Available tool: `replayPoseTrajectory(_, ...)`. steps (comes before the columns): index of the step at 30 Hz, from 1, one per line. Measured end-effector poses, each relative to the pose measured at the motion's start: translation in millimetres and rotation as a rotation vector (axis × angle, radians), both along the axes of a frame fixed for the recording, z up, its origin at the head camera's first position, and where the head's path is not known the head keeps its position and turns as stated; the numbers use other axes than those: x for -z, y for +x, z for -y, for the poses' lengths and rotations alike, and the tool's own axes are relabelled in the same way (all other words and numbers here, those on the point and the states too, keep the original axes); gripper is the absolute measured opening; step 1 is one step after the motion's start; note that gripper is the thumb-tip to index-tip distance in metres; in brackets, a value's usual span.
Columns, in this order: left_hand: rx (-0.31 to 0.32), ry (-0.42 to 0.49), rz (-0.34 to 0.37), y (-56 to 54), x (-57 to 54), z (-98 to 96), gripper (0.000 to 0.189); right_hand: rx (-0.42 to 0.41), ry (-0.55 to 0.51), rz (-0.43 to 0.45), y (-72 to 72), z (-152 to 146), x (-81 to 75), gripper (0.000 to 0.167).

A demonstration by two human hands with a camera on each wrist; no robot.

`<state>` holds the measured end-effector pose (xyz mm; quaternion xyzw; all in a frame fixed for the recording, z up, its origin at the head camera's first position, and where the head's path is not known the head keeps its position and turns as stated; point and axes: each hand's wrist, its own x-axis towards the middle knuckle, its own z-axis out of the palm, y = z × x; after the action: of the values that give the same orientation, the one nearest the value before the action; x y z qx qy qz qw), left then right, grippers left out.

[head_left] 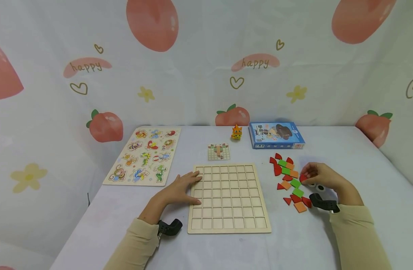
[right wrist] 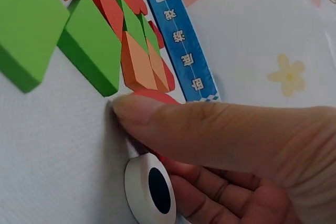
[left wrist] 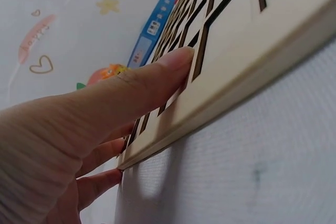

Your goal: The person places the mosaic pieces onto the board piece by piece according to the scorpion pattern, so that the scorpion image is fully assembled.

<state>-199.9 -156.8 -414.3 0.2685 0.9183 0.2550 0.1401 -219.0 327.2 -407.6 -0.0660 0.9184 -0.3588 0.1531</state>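
Note:
My left hand [head_left: 179, 189] rests on the left edge of a wooden grid board [head_left: 228, 201], its fingers spread and the thumb on the frame beside the squares. To the right of the board, my right hand [head_left: 324, 177] pinches a red piece [right wrist: 155, 96] with a curved edge between thumb and fingers; the thumb hides part of it. Under that hand lies a white round eye piece [right wrist: 139, 187] with a black centre. Loose red, green and orange pieces spread beside it, among them a green tile [head_left: 298, 192] and an orange tile [head_left: 300, 207].
Behind the board lies a small pattern card [head_left: 219, 152]. Farther back are an orange toy figure [head_left: 237, 132] and a blue box [head_left: 276, 135]. A wooden animal picture board [head_left: 142, 157] lies at the left. A printed cloth backdrop [head_left: 193, 82] hangs behind the table.

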Motion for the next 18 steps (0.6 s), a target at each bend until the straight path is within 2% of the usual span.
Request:
replayPoseTrajectory(11, 0.008, -0.02, -0.008, -2.3, 0.6, 0.6, 0.085, 0.053, -0.003, 0.008, -0.2, 1, -6.2, 0.031)
replayPoseTrajectory(18, 0.006, -0.019, -0.003, -1.6, -0.6, 0.0, 0.084, 0.043, -0.017, -0.041, 0.7, 8, -15.1, 0.039)
